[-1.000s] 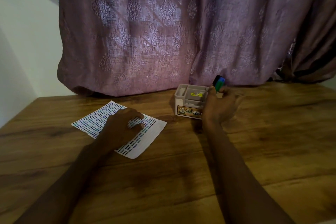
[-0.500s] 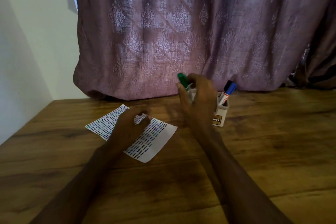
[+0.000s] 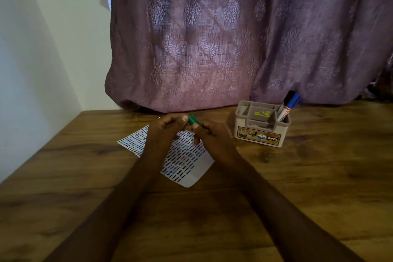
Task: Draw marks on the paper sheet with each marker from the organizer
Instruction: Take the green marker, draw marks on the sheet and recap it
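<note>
Both hands (image 3: 187,128) grip green marker (image 3: 193,120) — above paper sheet (image 3: 187,160) (covered in dashes).

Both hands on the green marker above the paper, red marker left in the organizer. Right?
Not quite: the marker left in the organizer has a blue cap, not red, as the head view shows. The rest holds: left hand and right hand both hold the green marker above the paper.
</note>
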`<state>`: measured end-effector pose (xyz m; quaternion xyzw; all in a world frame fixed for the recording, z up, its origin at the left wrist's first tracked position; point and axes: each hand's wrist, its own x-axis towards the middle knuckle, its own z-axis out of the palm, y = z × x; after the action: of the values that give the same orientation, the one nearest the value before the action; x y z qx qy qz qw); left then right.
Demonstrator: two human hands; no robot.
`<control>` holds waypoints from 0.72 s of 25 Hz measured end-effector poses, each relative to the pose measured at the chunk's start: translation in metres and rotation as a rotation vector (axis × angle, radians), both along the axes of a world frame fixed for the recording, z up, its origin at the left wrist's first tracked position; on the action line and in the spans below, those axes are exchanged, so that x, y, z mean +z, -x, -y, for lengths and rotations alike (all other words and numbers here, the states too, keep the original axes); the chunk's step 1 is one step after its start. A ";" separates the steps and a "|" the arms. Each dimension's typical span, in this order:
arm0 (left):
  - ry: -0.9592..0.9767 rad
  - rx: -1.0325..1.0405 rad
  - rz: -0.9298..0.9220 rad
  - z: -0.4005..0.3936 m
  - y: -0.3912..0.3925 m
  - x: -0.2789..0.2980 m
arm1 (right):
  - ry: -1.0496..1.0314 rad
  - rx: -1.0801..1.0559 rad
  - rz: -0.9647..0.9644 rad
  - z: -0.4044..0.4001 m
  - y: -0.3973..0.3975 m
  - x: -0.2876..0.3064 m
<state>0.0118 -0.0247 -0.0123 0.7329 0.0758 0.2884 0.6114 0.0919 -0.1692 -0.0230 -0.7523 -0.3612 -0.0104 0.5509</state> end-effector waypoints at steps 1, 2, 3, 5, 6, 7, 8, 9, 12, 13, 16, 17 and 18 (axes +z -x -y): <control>0.002 -0.003 -0.004 0.001 -0.001 0.000 | -0.013 0.033 -0.031 -0.001 0.001 0.001; 0.003 -0.001 -0.011 0.002 -0.002 -0.001 | -0.024 0.060 -0.051 -0.002 0.003 0.002; 0.005 0.008 -0.016 0.003 -0.002 -0.001 | -0.035 0.071 -0.057 -0.003 0.004 0.003; 0.032 0.015 -0.017 0.003 -0.004 -0.002 | -0.070 0.048 -0.057 -0.003 0.007 0.004; 0.056 0.013 -0.018 0.003 -0.004 -0.002 | -0.084 0.030 -0.058 -0.003 0.007 0.005; 0.084 0.008 -0.022 0.003 -0.003 -0.003 | -0.091 0.014 -0.054 -0.003 0.008 0.006; 0.107 0.000 -0.027 0.003 -0.003 -0.003 | -0.095 0.002 -0.044 -0.003 0.008 0.006; 0.118 -0.006 -0.029 0.003 -0.003 -0.004 | -0.098 -0.007 -0.029 -0.002 0.009 0.006; 0.127 -0.013 -0.030 0.002 -0.002 -0.003 | -0.106 -0.050 0.013 -0.004 0.012 0.006; 0.126 -0.017 -0.031 0.002 -0.002 -0.003 | -0.108 -0.062 0.023 -0.005 0.012 0.006; 0.138 -0.010 -0.027 0.004 -0.001 -0.001 | -0.114 -0.057 0.030 -0.008 0.014 0.005; 0.151 -0.004 -0.030 0.005 0.000 -0.001 | -0.108 -0.056 0.027 -0.009 0.015 0.005; 0.163 0.002 -0.036 0.005 0.000 -0.001 | -0.096 -0.059 0.029 -0.010 0.016 0.005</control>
<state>0.0119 -0.0298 -0.0129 0.6856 0.1108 0.2688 0.6674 0.0759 -0.1592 -0.0185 -0.7351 -0.3461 -0.0549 0.5804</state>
